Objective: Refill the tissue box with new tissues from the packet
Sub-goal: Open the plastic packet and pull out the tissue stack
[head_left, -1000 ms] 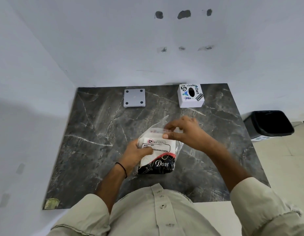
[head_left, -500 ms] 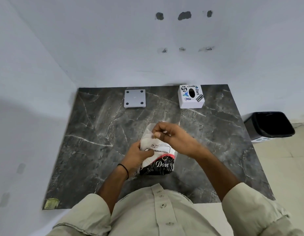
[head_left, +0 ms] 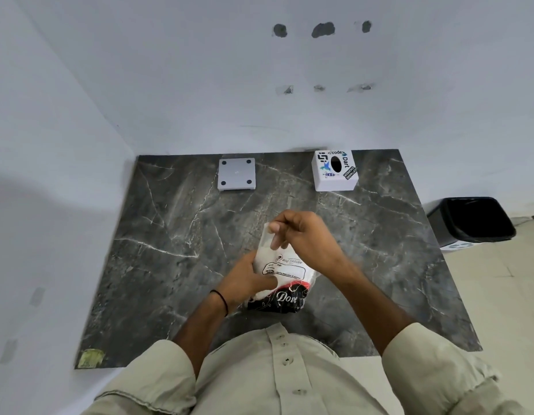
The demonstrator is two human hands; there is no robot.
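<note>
The tissue packet point(head_left: 285, 272), clear plastic with white tissues and a black "Dove" band at its near end, stands tilted on the dark marble table point(head_left: 170, 250) in front of me. My left hand point(head_left: 247, 280) grips the packet's left side. My right hand point(head_left: 304, 238) pinches the plastic at the packet's far top end, fingers closed on it. The white tissue box point(head_left: 334, 172), covered in stickers with a dark oval slot on top, sits at the table's far right, well apart from both hands.
A flat grey square plate point(head_left: 236, 174) with four dark dots lies at the table's far middle. A black bin point(head_left: 472, 218) stands on the floor to the right. Walls close the table's far and left sides.
My right hand has moved left and nearer along the packet's top, gathering the loose plastic flap into a pinch. The packet now stands more upright. My left hand keeps its hold.
</note>
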